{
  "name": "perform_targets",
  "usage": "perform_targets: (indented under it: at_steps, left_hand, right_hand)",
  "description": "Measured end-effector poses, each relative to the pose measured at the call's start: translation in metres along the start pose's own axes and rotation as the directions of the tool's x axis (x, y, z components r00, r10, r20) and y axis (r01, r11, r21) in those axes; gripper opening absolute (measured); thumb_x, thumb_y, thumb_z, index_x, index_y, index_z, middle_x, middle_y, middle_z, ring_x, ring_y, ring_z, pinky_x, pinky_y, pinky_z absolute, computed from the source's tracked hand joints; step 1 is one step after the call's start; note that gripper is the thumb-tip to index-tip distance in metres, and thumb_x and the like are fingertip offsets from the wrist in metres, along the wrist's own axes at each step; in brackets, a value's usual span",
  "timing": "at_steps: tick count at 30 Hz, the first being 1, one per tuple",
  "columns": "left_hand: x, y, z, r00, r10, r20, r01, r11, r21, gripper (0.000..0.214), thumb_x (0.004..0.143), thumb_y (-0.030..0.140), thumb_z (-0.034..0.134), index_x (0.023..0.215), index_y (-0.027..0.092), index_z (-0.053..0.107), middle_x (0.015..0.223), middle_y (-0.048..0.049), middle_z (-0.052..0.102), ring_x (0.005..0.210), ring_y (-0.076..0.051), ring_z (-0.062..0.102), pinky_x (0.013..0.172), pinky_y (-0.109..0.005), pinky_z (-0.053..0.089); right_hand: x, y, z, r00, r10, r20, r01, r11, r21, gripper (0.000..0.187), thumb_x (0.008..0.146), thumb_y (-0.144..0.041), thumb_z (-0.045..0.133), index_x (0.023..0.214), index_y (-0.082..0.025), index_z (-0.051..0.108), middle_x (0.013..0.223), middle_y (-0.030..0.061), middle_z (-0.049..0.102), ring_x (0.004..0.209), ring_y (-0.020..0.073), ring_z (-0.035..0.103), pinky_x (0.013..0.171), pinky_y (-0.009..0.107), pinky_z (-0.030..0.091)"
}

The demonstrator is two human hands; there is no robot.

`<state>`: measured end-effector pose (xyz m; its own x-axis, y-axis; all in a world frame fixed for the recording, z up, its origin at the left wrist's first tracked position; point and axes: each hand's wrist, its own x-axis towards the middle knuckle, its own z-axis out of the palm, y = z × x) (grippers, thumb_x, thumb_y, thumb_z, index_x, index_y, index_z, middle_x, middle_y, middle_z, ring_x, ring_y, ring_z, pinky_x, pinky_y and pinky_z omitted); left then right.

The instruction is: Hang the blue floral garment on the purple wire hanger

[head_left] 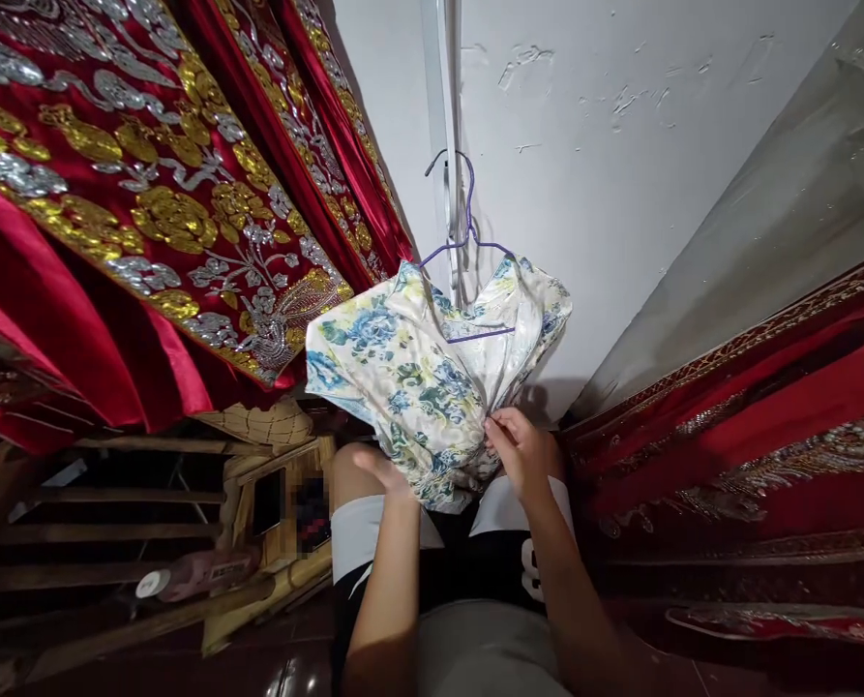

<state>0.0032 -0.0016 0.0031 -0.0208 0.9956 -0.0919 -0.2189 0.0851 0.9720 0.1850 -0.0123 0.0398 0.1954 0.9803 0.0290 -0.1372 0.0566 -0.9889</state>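
Note:
A white blouse (432, 387) with blue, green and yellow flowers hangs on a thin purple hanger (469, 208) in front of me. Its front edges overlap in a V below the neckline. My right hand (520, 447) pinches the edge of the blouse's front low on the right side, thumb and fingertips together. Beside the lower left of the blouse is my left hand (384, 474), smeared by motion, with a finger or thumb stretched out; its other fingers are hard to make out. Whether it touches the cloth I cannot tell.
Red cloth with gold and silver sequins (174, 218) hangs at left, and more red beaded fabric (780, 455) at right. A bamboo bench (127, 530) stands at lower left, with a white-capped bottle (199, 573) by it. The hanger's hook is at a pale vertical strip (438, 87) before the white wall.

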Motion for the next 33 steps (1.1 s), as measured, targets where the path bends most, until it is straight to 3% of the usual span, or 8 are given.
perform_targets:
  at_steps: [15, 18, 20, 22, 24, 25, 29, 33]
  left_hand:
    - [-0.010, 0.020, 0.020, 0.994, -0.086, 0.061, 0.100, 0.950, -0.296, 0.072, 0.058, 0.041, 0.093, 0.123, 0.022, 0.068, 0.113, -0.0112, 0.076, 0.112, -0.035, 0.071, 0.101, -0.046, 0.055]
    - [0.001, 0.012, 0.008, 0.994, -0.006, -0.105, -0.018, 0.974, -0.228, 0.056, 0.062, 0.041, 0.090, 0.111, 0.021, 0.070, 0.106, -0.0092, 0.076, 0.110, -0.032, 0.070, 0.099, -0.042, 0.055]
    - [0.010, 0.005, -0.002, 0.926, 0.140, -0.351, -0.179, 0.981, -0.080, 0.044, 0.066, 0.038, 0.084, 0.103, 0.020, 0.069, 0.099, -0.0069, 0.073, 0.103, -0.028, 0.069, 0.094, -0.038, 0.054]
    - [0.018, -0.003, -0.009, 0.749, 0.341, -0.568, -0.322, 0.937, 0.138, 0.038, 0.071, 0.034, 0.078, 0.103, 0.019, 0.065, 0.098, -0.0052, 0.069, 0.096, -0.022, 0.066, 0.088, -0.033, 0.052]
    - [0.019, -0.010, -0.009, 0.595, 0.525, -0.608, -0.404, 0.850, 0.339, 0.034, 0.075, 0.029, 0.072, 0.107, 0.019, 0.062, 0.102, -0.0050, 0.065, 0.094, -0.019, 0.063, 0.086, -0.030, 0.050]
    - [0.017, -0.014, -0.006, 0.584, 0.600, -0.547, -0.431, 0.800, 0.417, 0.031, 0.078, 0.025, 0.069, 0.107, 0.019, 0.062, 0.103, -0.0053, 0.064, 0.094, -0.018, 0.062, 0.086, -0.030, 0.049]
    - [0.001, -0.026, 0.019, 0.825, 0.564, -0.032, -0.482, 0.732, 0.481, 0.026, 0.077, 0.015, 0.061, 0.102, 0.020, 0.065, 0.097, -0.0044, 0.066, 0.091, -0.020, 0.062, 0.084, -0.030, 0.049]
    - [-0.009, -0.035, 0.039, 0.907, 0.419, 0.031, -0.390, 0.812, 0.434, 0.008, 0.089, 0.021, 0.054, 0.085, 0.019, 0.060, 0.078, -0.0002, 0.062, 0.078, -0.016, 0.059, 0.075, -0.026, 0.045]
  right_hand:
    - [0.006, 0.029, 0.021, 0.959, 0.208, 0.191, -0.201, 0.978, -0.057, 0.029, 0.076, -0.050, 0.063, 0.079, -0.021, 0.060, 0.052, -0.0034, 0.054, 0.049, 0.0154, 0.052, 0.047, 0.029, 0.042]
    - [0.005, 0.024, 0.017, 0.975, 0.132, 0.178, -0.127, 0.991, -0.040, 0.026, 0.076, -0.042, 0.061, 0.064, -0.021, 0.055, 0.053, -0.0028, 0.050, 0.051, 0.0118, 0.045, 0.049, 0.026, 0.035]
    - [0.004, 0.020, 0.013, 0.977, 0.115, 0.180, -0.106, 0.993, -0.059, 0.027, 0.077, -0.039, 0.060, 0.058, -0.021, 0.053, 0.053, -0.0025, 0.047, 0.051, 0.0109, 0.040, 0.050, 0.026, 0.032]
    - [0.003, 0.019, 0.010, 0.973, 0.123, 0.196, -0.106, 0.990, -0.091, 0.027, 0.077, -0.039, 0.060, 0.058, -0.020, 0.055, 0.053, -0.0019, 0.047, 0.052, 0.0112, 0.039, 0.050, 0.027, 0.030]
    - [0.003, 0.020, 0.009, 0.964, 0.132, 0.229, -0.108, 0.987, -0.115, 0.027, 0.078, -0.039, 0.060, 0.058, -0.020, 0.057, 0.053, -0.0013, 0.048, 0.052, 0.0116, 0.040, 0.051, 0.027, 0.030]
    - [0.003, 0.021, 0.009, 0.960, 0.133, 0.247, -0.105, 0.987, -0.121, 0.027, 0.079, -0.039, 0.059, 0.060, -0.020, 0.058, 0.053, -0.0012, 0.049, 0.052, 0.0118, 0.041, 0.051, 0.027, 0.031]
    - [0.002, 0.028, 0.013, 0.926, 0.150, 0.345, -0.102, 0.983, -0.152, 0.028, 0.081, -0.043, 0.059, 0.068, -0.019, 0.065, 0.052, -0.0015, 0.054, 0.049, 0.0113, 0.042, 0.051, 0.026, 0.031]
    - [0.001, 0.026, 0.014, 0.906, 0.144, 0.397, -0.086, 0.983, -0.161, 0.032, 0.083, -0.047, 0.059, 0.070, -0.019, 0.066, 0.051, -0.0019, 0.055, 0.048, 0.0116, 0.046, 0.051, 0.026, 0.033]
